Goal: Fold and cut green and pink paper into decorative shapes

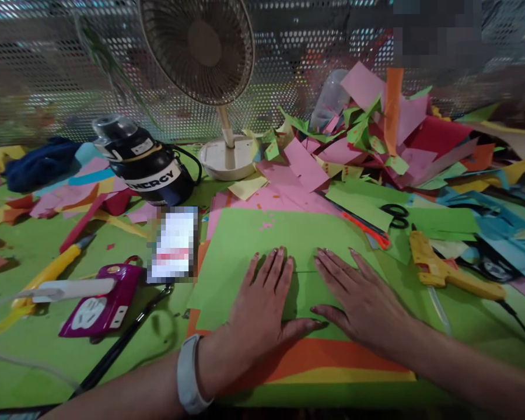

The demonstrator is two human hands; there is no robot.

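Both hands lie flat on a green sheet of paper (240,233) at the middle of the table. My left hand (262,303), with a pale band on the wrist, presses on the sheet's left half, fingers stretched away from me. My right hand (354,291) presses on the right half, its fingers angled to the left. A thin line crosses the sheet between the two hands. Beneath it, orange paper (332,353) and yellow paper (345,375) stick out toward me. Pink paper (266,198) shows at the far side, with small pink scraps on the green sheet.
A cutter with an orange handle (367,230), black scissors (396,216) and a yellow glue gun (450,271) lie on the right. On the left are a phone (174,245), a purple power adapter (102,297) and a black bottle (151,169). Behind stand a fan (227,157) and heaped paper scraps (354,146).
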